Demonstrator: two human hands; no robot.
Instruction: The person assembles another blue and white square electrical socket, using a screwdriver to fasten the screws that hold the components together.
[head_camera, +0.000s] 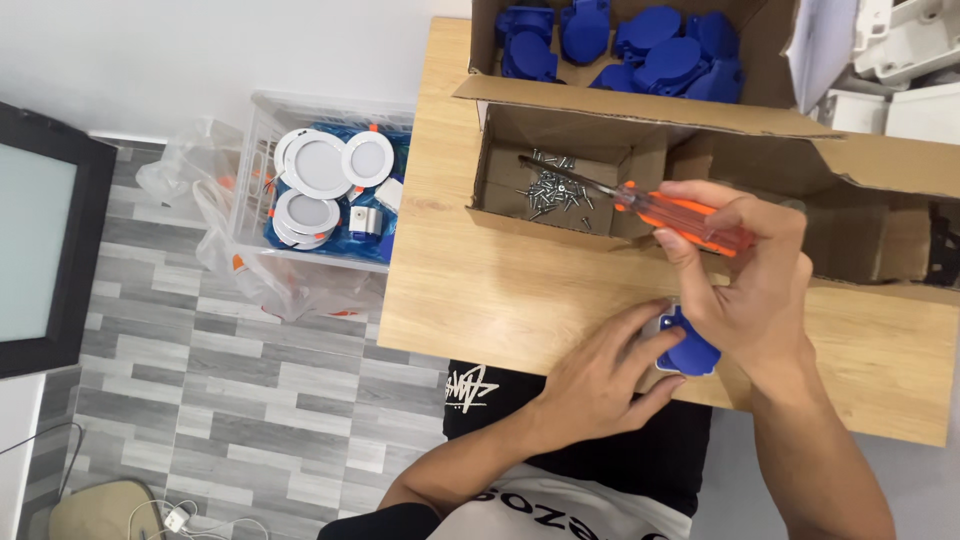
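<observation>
While the left hand presses down on a small blue part at the near edge of the wooden table, the right hand comes in from the other side and rests over the same piece. The left fingers are spread and curled loosely around the part's left side, touching it and its pale grey corner; they grasp it lightly against the tabletop. The right hand does two things at once: its fingers are clenched around the orange handle of a screwdriver, and the heel of the hand sits on top of the blue part. The screwdriver's shaft points away to the left, its tip hanging over a cardboard box that stands open on the table. In the box's near compartment lies a scatter of screws, just under the shaft. The far compartment is packed with more blue parts of the same colour. To the right of the box sit some white plastic housings.

Left of the table, on the grey tiled floor, stands a clear bin holding round white lamps on blue wrapping, with a clear plastic bag bunched beside it. A dark screen leans at the far left.
</observation>
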